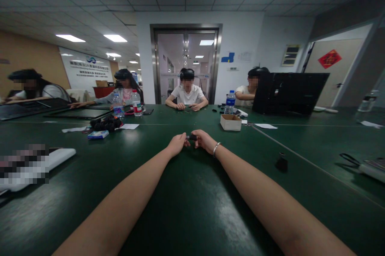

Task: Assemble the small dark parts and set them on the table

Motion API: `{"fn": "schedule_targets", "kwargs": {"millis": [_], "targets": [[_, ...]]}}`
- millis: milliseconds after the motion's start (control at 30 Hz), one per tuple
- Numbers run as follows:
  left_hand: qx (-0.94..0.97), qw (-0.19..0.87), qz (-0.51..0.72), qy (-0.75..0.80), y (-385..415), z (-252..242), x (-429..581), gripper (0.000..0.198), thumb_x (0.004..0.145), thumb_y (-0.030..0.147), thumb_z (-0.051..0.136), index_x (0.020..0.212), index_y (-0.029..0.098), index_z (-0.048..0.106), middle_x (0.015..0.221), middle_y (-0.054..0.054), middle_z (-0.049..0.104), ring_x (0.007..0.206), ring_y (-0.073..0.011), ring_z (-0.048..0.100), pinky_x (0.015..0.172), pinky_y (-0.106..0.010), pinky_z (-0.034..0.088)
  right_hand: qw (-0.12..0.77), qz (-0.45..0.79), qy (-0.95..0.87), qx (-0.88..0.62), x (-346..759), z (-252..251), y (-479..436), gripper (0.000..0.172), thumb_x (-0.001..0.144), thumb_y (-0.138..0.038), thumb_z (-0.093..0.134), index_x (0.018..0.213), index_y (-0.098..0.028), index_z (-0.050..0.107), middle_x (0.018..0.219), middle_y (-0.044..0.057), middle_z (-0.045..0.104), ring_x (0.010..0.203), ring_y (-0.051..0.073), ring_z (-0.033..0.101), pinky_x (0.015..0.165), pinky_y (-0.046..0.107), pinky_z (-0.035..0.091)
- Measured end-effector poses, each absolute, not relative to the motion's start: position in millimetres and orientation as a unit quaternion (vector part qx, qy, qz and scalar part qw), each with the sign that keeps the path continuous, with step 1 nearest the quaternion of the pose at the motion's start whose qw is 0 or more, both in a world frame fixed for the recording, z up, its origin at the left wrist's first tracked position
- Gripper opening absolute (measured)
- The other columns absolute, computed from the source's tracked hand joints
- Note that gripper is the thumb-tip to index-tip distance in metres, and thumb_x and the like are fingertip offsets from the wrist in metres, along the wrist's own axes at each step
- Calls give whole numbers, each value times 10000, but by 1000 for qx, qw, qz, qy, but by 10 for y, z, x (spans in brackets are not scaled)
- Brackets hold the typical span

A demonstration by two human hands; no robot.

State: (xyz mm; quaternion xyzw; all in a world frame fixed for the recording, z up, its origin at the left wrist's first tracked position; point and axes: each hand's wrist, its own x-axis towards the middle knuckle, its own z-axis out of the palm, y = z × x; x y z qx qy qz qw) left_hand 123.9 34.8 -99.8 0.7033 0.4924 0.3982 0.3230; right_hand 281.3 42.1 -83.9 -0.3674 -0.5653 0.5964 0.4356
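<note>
Both my arms stretch forward over the dark green table (186, 200). Between my hands is a small, short black object with a greyish left end (191, 137); its kind is too small to make out. My left hand (177, 145) pinches the greyish end with closed fingers. The black end sits in the closed fingers of my right hand (204, 141), which has a silver bracelet (216, 149) at its wrist. To the right, apart from my hands, a small black piece (282, 162) stands on the table.
An open cardboard box (230, 123) stands beyond my right hand, near a water bottle (230, 102). Several people sit across the table. A large black monitor (290, 93) stands at right. At left are a blue-white packet (98, 135), bottles and a white device (58, 159).
</note>
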Motion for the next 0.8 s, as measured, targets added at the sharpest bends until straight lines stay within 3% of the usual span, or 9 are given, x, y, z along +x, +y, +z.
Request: {"fn": "schedule_targets", "kwargs": {"millis": [100, 267, 467, 633, 800], "targets": [[701, 324, 399, 494, 348, -999, 1238, 488, 826, 471, 230, 675, 139, 553, 706, -75, 650, 631, -154, 561, 670, -289, 408, 422, 597, -571, -373, 2814, -834, 412, 182, 818, -350, 478, 859, -172, 477, 491, -45, 491, 352, 87, 452, 403, 227, 426], [701, 325, 400, 493, 325, -980, 1253, 485, 827, 458, 233, 676, 132, 560, 689, -76, 642, 622, -152, 556, 664, -289, 409, 440, 590, -568, -369, 2816, -843, 410, 169, 772, -257, 550, 901, -189, 464, 534, -54, 510, 351, 80, 458, 405, 226, 437], [700, 329, 401, 490, 320, -976, 1254, 504, 830, 459, 224, 689, 124, 573, 694, -77, 638, 627, -151, 553, 667, -286, 410, 414, 581, -598, -365, 2821, -852, 428, 243, 822, -401, 495, 879, -165, 491, 484, -30, 528, 345, 81, 451, 385, 206, 406], [707, 326, 399, 485, 341, -1001, 1248, 515, 831, 467, 221, 745, 118, 589, 684, -68, 635, 621, -152, 551, 646, -281, 407, 422, 575, -590, -378, 2813, -856, 431, 176, 791, -268, 554, 925, -174, 492, 511, -51, 534, 348, 68, 455, 379, 186, 398], [708, 320, 403, 483, 347, -1007, 1251, 512, 830, 458, 223, 707, 119, 586, 670, -69, 629, 613, -148, 545, 641, -275, 405, 417, 567, -602, -377, 2801, -866, 437, 166, 823, -292, 516, 928, -167, 485, 522, -34, 545, 377, 77, 488, 366, 173, 380]]}}
